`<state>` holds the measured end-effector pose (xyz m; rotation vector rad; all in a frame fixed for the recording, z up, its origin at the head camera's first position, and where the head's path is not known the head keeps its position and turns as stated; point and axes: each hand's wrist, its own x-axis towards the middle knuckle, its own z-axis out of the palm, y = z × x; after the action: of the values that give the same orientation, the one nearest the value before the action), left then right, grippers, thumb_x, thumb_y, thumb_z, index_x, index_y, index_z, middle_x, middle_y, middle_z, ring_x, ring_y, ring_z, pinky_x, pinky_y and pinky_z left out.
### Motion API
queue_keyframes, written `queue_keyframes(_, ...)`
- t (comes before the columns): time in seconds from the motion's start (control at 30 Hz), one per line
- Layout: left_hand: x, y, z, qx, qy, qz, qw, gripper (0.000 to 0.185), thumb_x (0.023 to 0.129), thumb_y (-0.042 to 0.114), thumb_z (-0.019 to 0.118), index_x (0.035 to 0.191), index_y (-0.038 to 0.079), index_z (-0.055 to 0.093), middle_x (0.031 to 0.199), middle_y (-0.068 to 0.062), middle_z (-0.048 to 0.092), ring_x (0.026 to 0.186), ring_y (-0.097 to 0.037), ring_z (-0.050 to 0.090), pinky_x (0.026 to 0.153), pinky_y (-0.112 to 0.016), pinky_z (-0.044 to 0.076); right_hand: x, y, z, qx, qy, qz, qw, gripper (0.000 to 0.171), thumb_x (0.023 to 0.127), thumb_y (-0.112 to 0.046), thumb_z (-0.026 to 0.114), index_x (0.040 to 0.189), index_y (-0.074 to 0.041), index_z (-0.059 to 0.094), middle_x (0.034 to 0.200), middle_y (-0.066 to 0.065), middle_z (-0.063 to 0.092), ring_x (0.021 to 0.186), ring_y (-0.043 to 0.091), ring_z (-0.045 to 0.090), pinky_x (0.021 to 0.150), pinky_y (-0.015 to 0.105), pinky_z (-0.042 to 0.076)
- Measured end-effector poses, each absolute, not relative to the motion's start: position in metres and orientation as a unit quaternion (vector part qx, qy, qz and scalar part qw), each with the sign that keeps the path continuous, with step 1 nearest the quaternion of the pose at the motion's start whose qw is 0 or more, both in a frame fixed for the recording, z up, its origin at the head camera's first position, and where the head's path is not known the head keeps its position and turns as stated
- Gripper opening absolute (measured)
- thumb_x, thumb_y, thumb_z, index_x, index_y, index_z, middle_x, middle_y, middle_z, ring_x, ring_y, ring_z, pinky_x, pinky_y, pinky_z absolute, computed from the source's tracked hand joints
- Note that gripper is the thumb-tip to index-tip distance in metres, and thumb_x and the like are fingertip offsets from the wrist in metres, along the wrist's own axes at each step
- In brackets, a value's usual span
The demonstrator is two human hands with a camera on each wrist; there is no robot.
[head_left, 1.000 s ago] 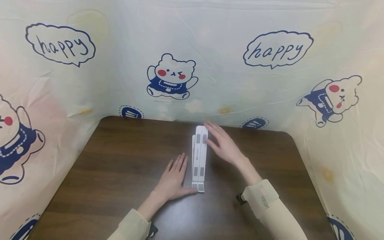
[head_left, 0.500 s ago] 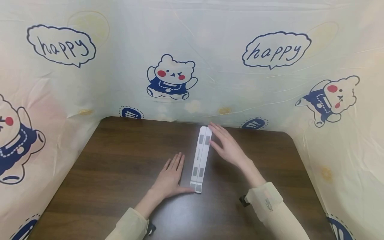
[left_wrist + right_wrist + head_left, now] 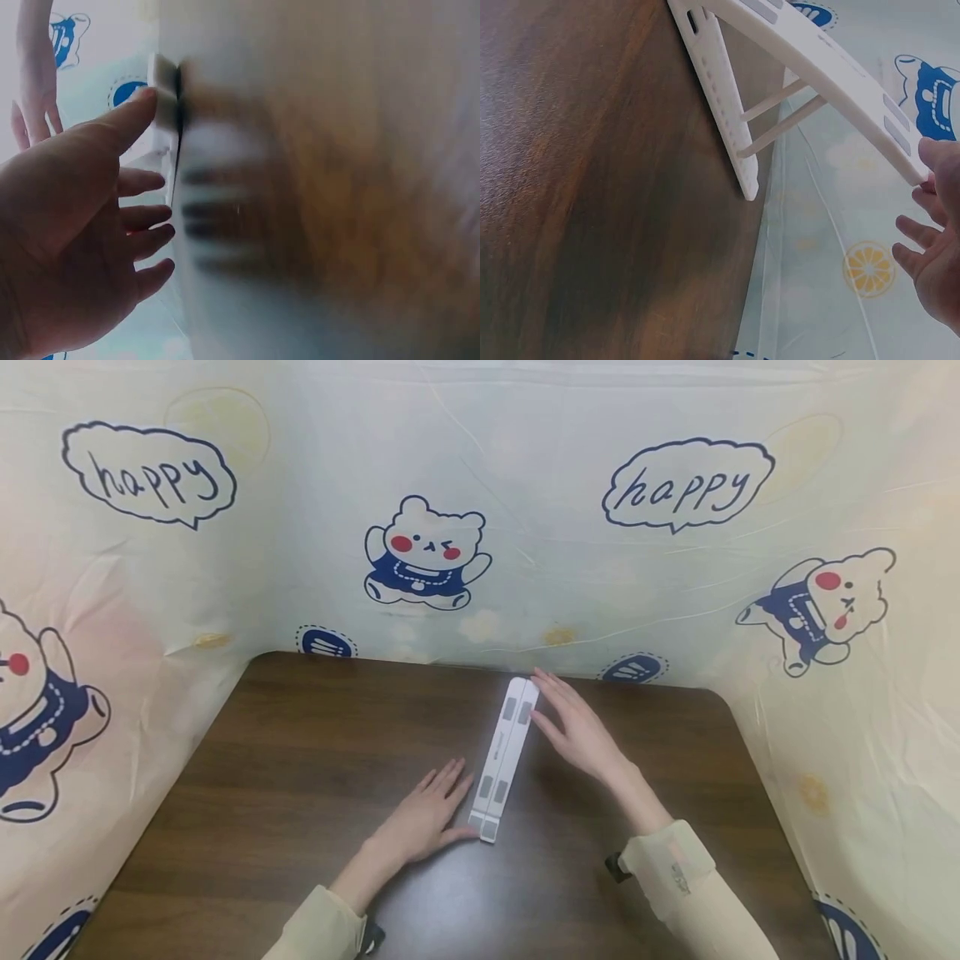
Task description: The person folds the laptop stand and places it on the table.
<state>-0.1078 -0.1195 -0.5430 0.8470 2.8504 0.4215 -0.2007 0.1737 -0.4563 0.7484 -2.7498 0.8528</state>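
A white folding laptop stand (image 3: pixel 504 758) with grey pads stands on the table in the head view. It is narrow and folded sideways, and in the right wrist view its upper arm (image 3: pixel 817 67) slopes away from the base bar (image 3: pixel 724 105), joined by two thin struts. My right hand (image 3: pixel 583 739) pinches the raised far end between thumb and fingers. At the near end, the left thumb (image 3: pixel 139 105) touches the stand's lip, while the other fingers of my left hand (image 3: pixel 416 827) stretch forward beside it. The base is hidden under the upper arm in the head view.
The dark brown wooden table (image 3: pixel 300 760) reflects the light near its front. A pale cloth (image 3: pixel 555 568) printed with bears and the word "happy" hangs behind the table and along both sides.
The stand's far end has swung to the right with my right hand, and its near end has shifted slightly left. The base bar, seen at the left earlier, is now covered.
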Motion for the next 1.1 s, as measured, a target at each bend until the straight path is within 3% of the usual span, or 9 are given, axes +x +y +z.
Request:
queue_keyframes(0.17, -0.096, -0.116, -0.546, 0.305, 0.94, 0.137, 0.067, 0.079, 0.107, 0.053, 0.067, 0.162, -0.001, 0.05, 0.176, -0.027, 0.037, 0.165, -0.043, 0.038, 0.136, -0.059, 0.034, -0.204, 0.169, -0.455, 0.252, -0.919, 0.289, 0.087, 0.058, 0.109, -0.02, 0.069, 0.162, -0.004, 0.052, 0.174, 0.016, 0.047, 0.165, 0.039, 0.04, 0.137, 0.058, 0.032)
queue_keyframes(0.47, -0.085, -0.096, -0.548, 0.279, 0.955, 0.101, 0.02, 0.093, 0.101, 0.066, 0.069, 0.156, -0.007, 0.055, 0.166, -0.027, 0.052, 0.158, -0.039, 0.05, 0.133, -0.055, 0.04, -0.208, 0.17, -0.456, 0.253, -0.92, 0.285, 0.091, 0.059, 0.108, -0.019, 0.072, 0.162, -0.006, 0.053, 0.173, 0.014, 0.049, 0.164, 0.04, 0.041, 0.136, 0.059, 0.033)
queue_keyframes(0.67, -0.084, -0.091, -0.547, 0.265, 0.959, 0.097, -0.02, 0.092, 0.097, 0.066, 0.073, 0.149, -0.01, 0.06, 0.159, -0.03, 0.059, 0.152, -0.041, 0.057, 0.131, -0.056, 0.043, -0.206, 0.172, -0.456, 0.252, -0.921, 0.286, 0.086, 0.059, 0.107, -0.02, 0.072, 0.162, -0.006, 0.054, 0.174, 0.013, 0.047, 0.165, 0.039, 0.039, 0.137, 0.059, 0.033)
queue_keyframes(1.1, -0.095, -0.104, -0.54, 0.261, 0.961, 0.085, 0.009, 0.084, 0.093, 0.06, 0.075, 0.152, 0.002, 0.064, 0.162, -0.021, 0.06, 0.157, -0.041, 0.051, 0.133, -0.057, 0.04, -0.196, 0.188, -0.456, 0.247, -0.92, 0.286, 0.1, 0.059, 0.106, -0.016, 0.073, 0.162, -0.008, 0.054, 0.171, 0.014, 0.052, 0.164, 0.04, 0.042, 0.134, 0.061, 0.037)
